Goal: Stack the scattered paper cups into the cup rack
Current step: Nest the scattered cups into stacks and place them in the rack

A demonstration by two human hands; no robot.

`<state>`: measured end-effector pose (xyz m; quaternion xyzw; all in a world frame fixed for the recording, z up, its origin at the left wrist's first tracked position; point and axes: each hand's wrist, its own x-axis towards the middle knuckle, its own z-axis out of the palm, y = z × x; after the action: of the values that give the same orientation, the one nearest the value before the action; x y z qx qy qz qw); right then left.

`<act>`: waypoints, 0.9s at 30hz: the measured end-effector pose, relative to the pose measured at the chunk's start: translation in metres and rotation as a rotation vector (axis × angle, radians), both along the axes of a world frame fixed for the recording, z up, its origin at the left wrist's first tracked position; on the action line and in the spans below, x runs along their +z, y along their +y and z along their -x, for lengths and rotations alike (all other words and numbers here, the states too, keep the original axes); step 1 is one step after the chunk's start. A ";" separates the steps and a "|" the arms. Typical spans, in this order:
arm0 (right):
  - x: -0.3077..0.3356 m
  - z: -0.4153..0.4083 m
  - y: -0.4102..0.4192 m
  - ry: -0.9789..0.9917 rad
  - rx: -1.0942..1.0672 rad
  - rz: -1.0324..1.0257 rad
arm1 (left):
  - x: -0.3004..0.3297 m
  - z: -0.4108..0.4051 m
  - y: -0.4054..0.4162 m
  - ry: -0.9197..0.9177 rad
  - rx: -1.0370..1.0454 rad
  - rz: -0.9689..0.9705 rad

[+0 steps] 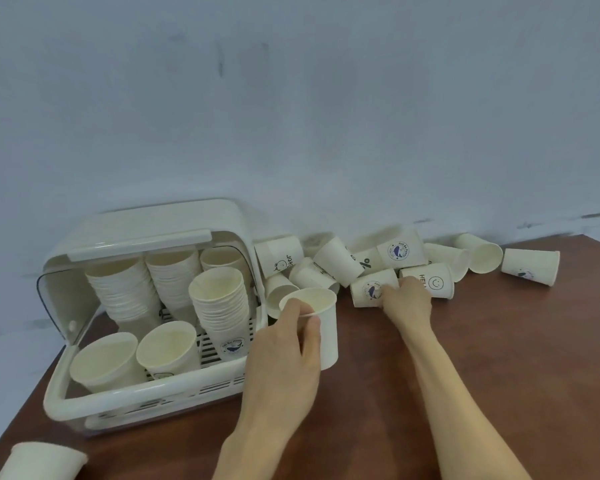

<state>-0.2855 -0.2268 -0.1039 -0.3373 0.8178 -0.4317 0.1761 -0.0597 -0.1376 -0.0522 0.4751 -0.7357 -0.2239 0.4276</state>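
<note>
A cream plastic cup rack point(125, 401) with its lid raised sits at the table's left and holds several stacks of white paper cups point(222, 299). My left hand point(291, 344) grips an upright white cup point(326, 327) by its rim, just right of the rack. My right hand point(407, 299) reaches into the scattered cups along the wall and pinches a whale-logo cup point(368, 289) lying on its side. A smiley-face cup point(433, 280) lies right behind that hand.
Several loose cups lie tumbled against the pale wall, out to one point(530, 266) at the far right. Another cup point(42, 460) lies at the near left corner. The brown wooden table point(499, 358) ends at left and right edges.
</note>
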 end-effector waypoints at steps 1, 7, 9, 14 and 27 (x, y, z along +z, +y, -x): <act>0.004 -0.002 0.001 0.018 0.009 0.011 | 0.000 -0.002 0.001 0.006 0.003 -0.005; 0.048 -0.018 0.024 0.199 0.037 0.021 | 0.002 -0.020 0.012 0.007 0.021 0.003; 0.065 -0.024 0.038 0.269 0.050 0.003 | 0.004 -0.030 0.017 0.012 0.029 0.008; 0.103 -0.048 0.073 0.360 0.178 0.094 | 0.014 -0.055 0.030 0.064 0.089 0.029; 0.131 -0.184 0.121 0.295 0.521 0.359 | 0.026 -0.147 0.042 0.176 0.361 0.099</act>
<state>-0.1012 -0.1059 0.0268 -0.6190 0.6321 -0.4557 0.0981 0.0874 -0.0956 -0.0264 0.5564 -0.6087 -0.1478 0.5460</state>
